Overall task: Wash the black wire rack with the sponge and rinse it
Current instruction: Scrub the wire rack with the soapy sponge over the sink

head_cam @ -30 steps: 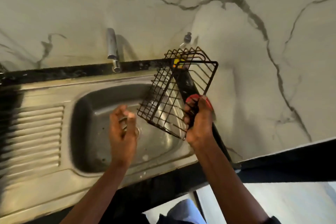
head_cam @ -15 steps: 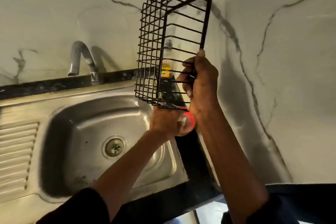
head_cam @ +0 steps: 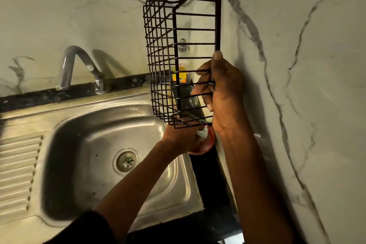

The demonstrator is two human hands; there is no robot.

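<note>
Rack: the black wire rack (head_cam: 176,55) is held up on end in the air, over the right rim of the sink (head_cam: 65,164) and in front of the wall (head_cam: 297,85); its long side runs top to bottom and its open face turns right, towards the holding hand.
Right hand: the right hand (head_cam: 223,93) grips the rack's lower right edge, fingers curled through the wires and thumb lying up along the thick frame bar.
Left hand: the left hand (head_cam: 178,134) reaches in just beneath the rack's bottom end, at a red tub (head_cam: 208,145); its fingers are hidden by the wires, so I cannot tell how far they are closed or what they hold.
Sponge: a white crumpled wad (head_cam: 202,132) shows at the left fingertips above the tub; whether it is the sponge cannot be told.
Tub: it sits on the black counter (head_cam: 212,184) strip, right of the basin.
Bottle: a bottle (head_cam: 180,75) with a yellow label stands behind the rack, seen through the wires.
Sink: steel, with a drain (head_cam: 126,161) at the basin's middle and a ribbed drainboard (head_cam: 17,174) on the left.
Tap: the curved tap (head_cam: 68,65) rises at the back rim, spout turned left.
Wall: pale marble with dark veins.
</note>
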